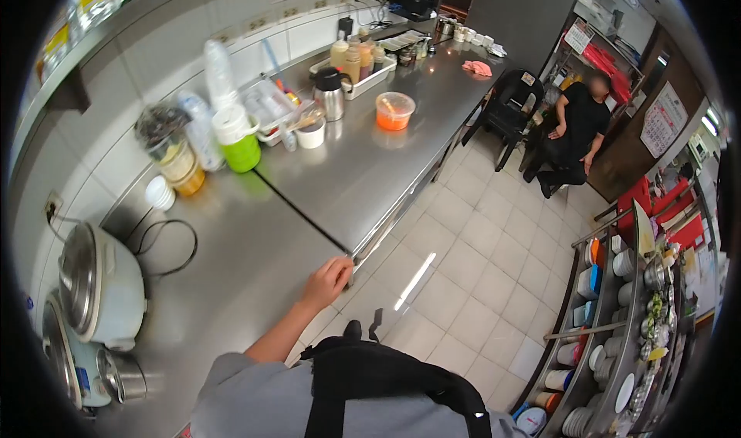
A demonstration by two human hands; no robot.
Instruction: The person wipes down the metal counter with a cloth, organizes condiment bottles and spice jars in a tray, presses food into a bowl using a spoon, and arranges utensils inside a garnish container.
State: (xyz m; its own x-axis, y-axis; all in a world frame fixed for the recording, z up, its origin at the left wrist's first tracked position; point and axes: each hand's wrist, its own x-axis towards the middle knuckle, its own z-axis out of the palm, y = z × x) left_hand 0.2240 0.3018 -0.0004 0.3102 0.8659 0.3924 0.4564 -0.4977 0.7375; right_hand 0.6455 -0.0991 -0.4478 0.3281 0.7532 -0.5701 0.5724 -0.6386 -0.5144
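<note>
My left hand (327, 282) rests at the front edge of the steel counter (231, 245), its fingers curled together near the end of a dark seam; whether anything is in them is hidden. My right hand does not show. Farther along the counter stand a clear tub with orange contents (394, 111), a steel thermos jug (329, 94), a small white tub (311, 133) and a green and white container (237, 141).
Rice cookers (100, 284) stand at the left by the wall. A tray of sauce bottles (355, 64) is at the back. Beyond the counter are a black chair (509, 102) and a seated person (575, 125). Shelves with dishes (617, 322) line the right side.
</note>
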